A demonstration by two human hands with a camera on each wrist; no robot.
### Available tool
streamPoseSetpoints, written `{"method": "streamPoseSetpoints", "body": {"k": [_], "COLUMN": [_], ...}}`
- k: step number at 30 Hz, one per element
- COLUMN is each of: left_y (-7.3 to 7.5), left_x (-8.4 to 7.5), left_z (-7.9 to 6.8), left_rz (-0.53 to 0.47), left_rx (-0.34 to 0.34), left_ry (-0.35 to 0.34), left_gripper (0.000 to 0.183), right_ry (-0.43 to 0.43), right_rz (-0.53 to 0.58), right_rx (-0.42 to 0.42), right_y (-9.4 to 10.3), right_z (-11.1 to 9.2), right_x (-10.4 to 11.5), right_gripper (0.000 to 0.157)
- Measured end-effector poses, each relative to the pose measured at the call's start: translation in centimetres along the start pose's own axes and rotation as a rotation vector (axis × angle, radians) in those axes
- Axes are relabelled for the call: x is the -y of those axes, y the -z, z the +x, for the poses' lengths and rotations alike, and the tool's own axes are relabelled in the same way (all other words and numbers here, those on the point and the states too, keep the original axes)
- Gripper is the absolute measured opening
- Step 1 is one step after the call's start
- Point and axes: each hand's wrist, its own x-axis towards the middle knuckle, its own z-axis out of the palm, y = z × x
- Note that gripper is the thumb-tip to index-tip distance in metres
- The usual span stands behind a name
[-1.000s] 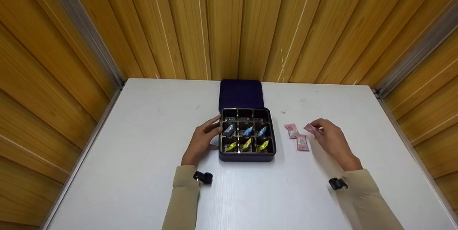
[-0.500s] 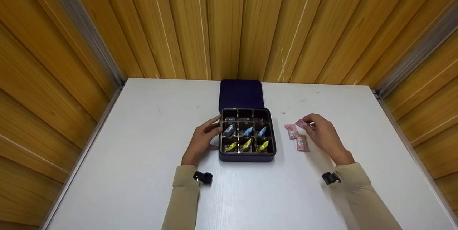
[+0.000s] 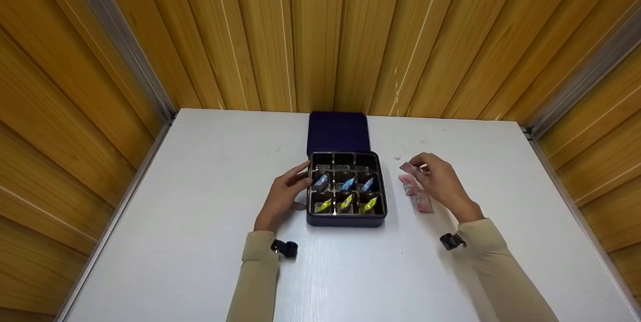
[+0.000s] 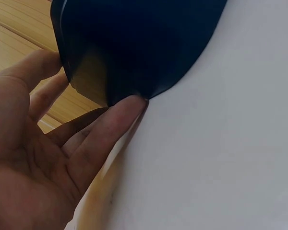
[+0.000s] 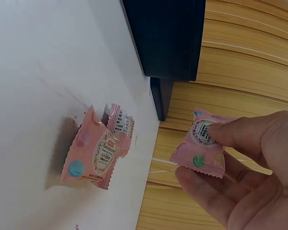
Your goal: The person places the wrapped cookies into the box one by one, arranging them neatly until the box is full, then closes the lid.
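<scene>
My left hand [image 3: 283,199] lies along the left side of a dark blue box [image 3: 345,221], its extended fingers touching the rim and side wall. In the left wrist view, fingertips [image 4: 134,101] meet the box's edges. Wrapped candies fill part of the divided insert: blue ones [image 3: 347,184] in the middle row, yellow ones [image 3: 346,204] in the front row. The back row holds none. Right of the box, my right hand [image 3: 443,182] pinches a pink wrapped macaron candy [image 5: 201,146] between thumb and fingers, above the table. Two more pink candies [image 5: 97,153] lie beneath, touching or overlapping.
The box's lid [image 3: 338,131] lies folded back behind it, near the far table edge. A white table [image 3: 215,162] carries everything. Wood-patterned panels [image 3: 320,36] rise behind and at both sides.
My right hand has moved left and slightly away from me with the pink candy, passing over the two on the table. The left hand and the box stay put.
</scene>
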Motion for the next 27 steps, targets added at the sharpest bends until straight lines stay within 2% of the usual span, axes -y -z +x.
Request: {"method": "streamPoseSetpoints", "body": {"k": [11,27], "left_y": [0.0,-0.1], "left_x": [-0.1,-0.1], "left_z": [0.0,0.0], "left_rz": [0.003,0.008], "left_rx": [0.001,-0.016], "left_ry": [-0.007,0.012], "left_gripper": [0.054,0.055], "right_ry": [0.053,0.005], "right_rz": [0.06,0.136], "right_rx": [0.024,0.081], "right_y": [-0.2,-0.8], "right_z": [1.2,2.8], "right_x": [0.7,1.9], "right_gripper": [0.016,0.011]}}
